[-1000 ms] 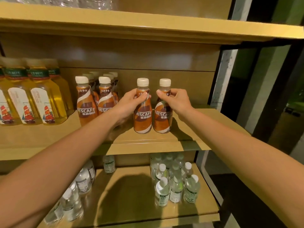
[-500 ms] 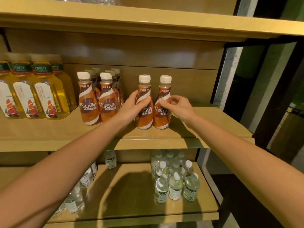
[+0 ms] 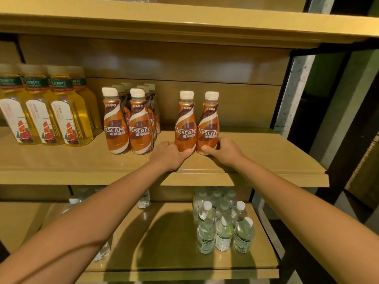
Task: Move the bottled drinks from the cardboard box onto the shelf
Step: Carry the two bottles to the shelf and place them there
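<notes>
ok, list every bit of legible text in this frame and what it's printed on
"NESCAFE": on the left-held coffee bottle, the right-held coffee bottle and the front pair of the shelved coffee bottles.
"丝滑拿铁": on the necks of those same bottles.
"雀巢咖啡": under the brand name on them.
"东方树叶": green neck bands of the yellow tea bottles, partly cut off.
Water bottles on the lower shelf: labels too small to read.
</notes>
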A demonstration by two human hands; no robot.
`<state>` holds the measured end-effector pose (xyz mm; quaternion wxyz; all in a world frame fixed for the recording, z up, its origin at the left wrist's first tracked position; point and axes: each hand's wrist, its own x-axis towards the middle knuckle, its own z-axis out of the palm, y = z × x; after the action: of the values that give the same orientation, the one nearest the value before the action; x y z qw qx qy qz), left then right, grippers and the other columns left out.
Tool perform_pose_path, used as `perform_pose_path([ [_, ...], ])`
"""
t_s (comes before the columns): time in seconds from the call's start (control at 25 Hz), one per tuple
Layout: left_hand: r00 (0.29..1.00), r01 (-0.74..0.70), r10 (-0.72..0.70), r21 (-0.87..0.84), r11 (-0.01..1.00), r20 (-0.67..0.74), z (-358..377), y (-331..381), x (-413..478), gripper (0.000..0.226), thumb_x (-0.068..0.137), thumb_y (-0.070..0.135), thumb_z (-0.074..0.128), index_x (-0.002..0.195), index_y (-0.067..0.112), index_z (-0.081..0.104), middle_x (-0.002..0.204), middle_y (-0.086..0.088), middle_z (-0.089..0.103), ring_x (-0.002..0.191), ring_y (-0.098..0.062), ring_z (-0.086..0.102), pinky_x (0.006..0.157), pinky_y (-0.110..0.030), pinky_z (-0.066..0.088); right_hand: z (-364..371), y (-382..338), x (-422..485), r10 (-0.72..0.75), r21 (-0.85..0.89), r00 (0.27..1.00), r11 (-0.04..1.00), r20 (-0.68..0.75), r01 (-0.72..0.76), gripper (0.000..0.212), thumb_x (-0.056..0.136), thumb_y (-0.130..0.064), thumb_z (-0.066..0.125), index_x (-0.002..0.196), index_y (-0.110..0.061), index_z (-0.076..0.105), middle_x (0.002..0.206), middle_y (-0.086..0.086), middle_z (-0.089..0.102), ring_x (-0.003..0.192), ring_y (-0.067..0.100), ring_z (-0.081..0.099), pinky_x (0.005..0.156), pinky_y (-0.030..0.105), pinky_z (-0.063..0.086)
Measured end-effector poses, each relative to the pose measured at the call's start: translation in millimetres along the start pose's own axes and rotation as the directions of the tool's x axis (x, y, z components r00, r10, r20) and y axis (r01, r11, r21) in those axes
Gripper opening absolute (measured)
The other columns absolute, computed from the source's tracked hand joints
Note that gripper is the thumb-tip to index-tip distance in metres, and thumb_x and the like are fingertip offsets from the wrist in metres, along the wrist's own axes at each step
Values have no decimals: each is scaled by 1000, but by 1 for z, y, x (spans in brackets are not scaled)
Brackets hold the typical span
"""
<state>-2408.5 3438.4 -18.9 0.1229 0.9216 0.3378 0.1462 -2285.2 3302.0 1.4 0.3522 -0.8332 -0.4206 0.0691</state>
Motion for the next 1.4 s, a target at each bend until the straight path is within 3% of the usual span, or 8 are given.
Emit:
perform_pose_path([
  [0.32, 998, 2, -2, 5, 1000, 59, 6, -9, 72, 71, 89, 65, 26, 131, 14, 50, 133, -13, 54, 120, -32, 50, 104, -45, 38, 10, 2, 71, 1, 11, 1000, 1000, 30, -2, 43, 88, -43, 58, 121, -16, 55, 122, 7, 63, 112, 25, 57, 100, 43, 45],
  [0.72, 994, 19, -21, 16, 1000, 110, 8, -21, 95, 98, 72, 81, 11, 139, 16, 39, 142, -13, 44, 130, -35, 39, 108, -51, 32, 20, 9, 97, 4, -36, 1000, 999, 7, -4, 50, 87, -49, 56, 125, -16, 51, 124, 6, 61, 115, 26, 56, 99, 43, 45],
  [0.84, 997, 24, -23, -5, 1000, 75, 2, -20, 86, 78, 85, 70, 28, 134, 12, 45, 137, -14, 45, 127, -33, 40, 107, -49, 34, 17, 4, 86, 32, -99, 999, 995, 4, -31, 58, 84, -52, 58, 127, -15, 48, 124, 6, 60, 114, 26, 56, 97, 43, 47],
  [0.92, 999, 18, -17, -53, 998, 30, -5, -15, 71, 64, 90, 59, 37, 129, 10, 50, 134, -14, 47, 124, -31, 42, 106, -48, 35, 10, 2, 70, 6, -234, 1000, 972, -20, -11, 53, 83, -51, 60, 121, -14, 52, 118, 6, 62, 109, 24, 58, 93, 40, 48],
  [1.08, 993, -112, 113, -71, 991, 15, -21, 2, 23, 58, 91, 54, 41, 130, 12, 48, 133, -11, 52, 120, -29, 48, 104, -46, 39, -16, -7, 20, -19, -494, 998, 869, -65, -16, 49, 87, -54, 54, 109, -10, 57, 106, 8, 63, 98, 23, 57, 86, 37, 48],
  [1.28, 958, -277, 277, -15, 961, 69, -41, 61, -52, 65, 93, 48, 44, 141, 6, 34, 144, -17, 40, 129, -31, 41, 105, -39, 35, -59, -6, -63, 30, -548, 994, 833, -100, -81, 58, 91, -50, 48, 128, -6, 49, 122, 13, 60, 112, 29, 55, 96, 41, 45],
  [1.4, 888, -439, 432, 14, 898, 157, -35, 114, -88, 73, 92, 49, 46, 146, 5, 25, 150, -18, 32, 136, -31, 34, 109, -38, 31, -91, 7, -121, 85, -586, 986, 796, -143, -154, 57, 93, -50, 46, 128, -6, 49, 122, 15, 60, 110, 30, 56, 90, 40, 46],
])
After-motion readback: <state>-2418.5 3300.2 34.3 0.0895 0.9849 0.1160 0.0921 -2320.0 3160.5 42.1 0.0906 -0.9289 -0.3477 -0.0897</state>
